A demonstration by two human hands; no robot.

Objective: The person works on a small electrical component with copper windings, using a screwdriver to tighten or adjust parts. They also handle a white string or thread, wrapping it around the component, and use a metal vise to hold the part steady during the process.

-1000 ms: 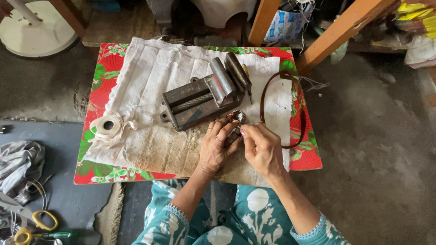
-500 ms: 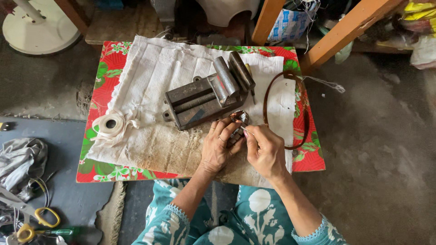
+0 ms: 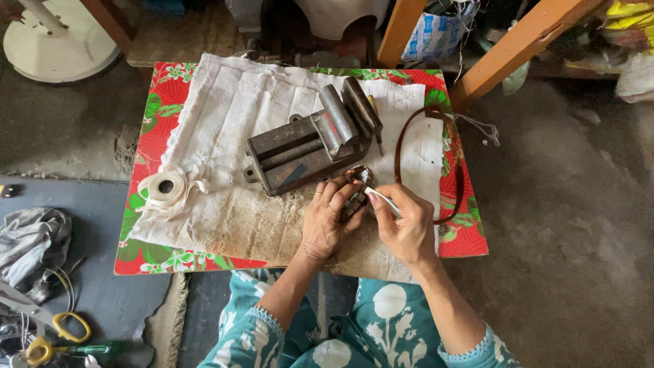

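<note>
While my left hand (image 3: 328, 221) is closed around the small copper coil (image 3: 357, 176), just in front of the metal vise (image 3: 310, 146) on the counter (image 3: 146, 255), my right hand (image 3: 403, 228) pinches the white tape strip (image 3: 383, 200); I would keep it taut and the coil steady.

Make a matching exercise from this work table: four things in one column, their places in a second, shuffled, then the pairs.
Things:
1. metal vise
2. roll of white tape
3. brown loop
4. small coil

Places:
A. at the left edge of the white cloth
B. between the hands, at the fingertips
C. at the middle of the cloth
D. on the table's right side

Pairs: 1-C, 2-A, 3-D, 4-B
</note>
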